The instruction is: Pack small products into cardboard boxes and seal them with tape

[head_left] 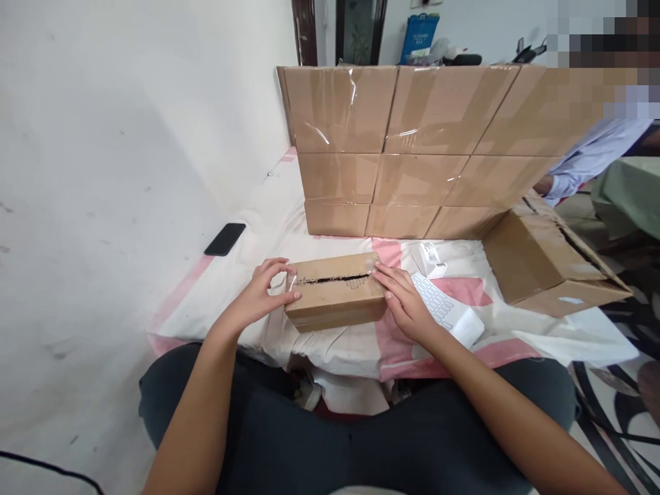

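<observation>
A small brown cardboard box (335, 292) rests on the cloth-covered surface in front of me, its top flaps folded together with a ragged dark gap along the seam. My left hand (262, 292) grips the box's left end, thumb on the top and fingers at the far corner. At the right end, my right hand (405, 299) holds the box with its fingers on the top edge by the seam. Just right of that hand lie a white sheet with blue outlined shapes (446, 309) and a small white item (430, 260).
Stacked taped boxes (423, 155) stand behind like a wall. An open, empty carton (546, 261) is at the right, near another person's sleeve (592, 161). A black phone (225, 239) lies at the left, beside the white wall (128, 172).
</observation>
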`<state>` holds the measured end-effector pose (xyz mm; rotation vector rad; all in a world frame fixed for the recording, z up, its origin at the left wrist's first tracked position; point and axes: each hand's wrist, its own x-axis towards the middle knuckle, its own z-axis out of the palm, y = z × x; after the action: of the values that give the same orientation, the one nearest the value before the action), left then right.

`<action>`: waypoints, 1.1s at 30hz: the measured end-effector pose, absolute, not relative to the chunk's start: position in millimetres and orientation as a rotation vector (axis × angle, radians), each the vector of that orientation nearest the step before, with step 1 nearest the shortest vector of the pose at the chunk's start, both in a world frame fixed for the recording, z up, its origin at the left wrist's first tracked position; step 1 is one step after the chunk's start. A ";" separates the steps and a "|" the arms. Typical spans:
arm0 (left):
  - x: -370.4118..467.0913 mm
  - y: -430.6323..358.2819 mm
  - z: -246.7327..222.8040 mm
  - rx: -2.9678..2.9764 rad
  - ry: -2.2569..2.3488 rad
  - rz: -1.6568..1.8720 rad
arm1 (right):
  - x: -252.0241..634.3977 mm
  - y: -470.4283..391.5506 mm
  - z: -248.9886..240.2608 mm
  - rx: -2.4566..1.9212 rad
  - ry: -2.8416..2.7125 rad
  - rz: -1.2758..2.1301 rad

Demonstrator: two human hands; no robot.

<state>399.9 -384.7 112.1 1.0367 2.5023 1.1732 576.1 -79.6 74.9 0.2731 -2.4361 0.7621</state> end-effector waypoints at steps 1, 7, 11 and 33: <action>399.5 -384.3 111.7 1.022 2.498 1.177 | 575.9 -79.6 75.1 0.270 -2.437 0.777; 397.7 -377.8 104.8 0.950 2.510 1.251 | 575.4 -81.1 76.2 0.255 -2.430 0.809; 397.0 -366.6 95.7 0.855 2.480 1.428 | 575.4 -79.6 75.6 0.251 -2.426 0.819; 380.2 -401.1 89.7 0.975 1.894 1.242 | 583.3 35.2 75.5 -1.007 -3.188 0.609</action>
<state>380.2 -401.1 89.7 0.9748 1.8939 1.2421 583.3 35.2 75.5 -1.0074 -3.1881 0.6087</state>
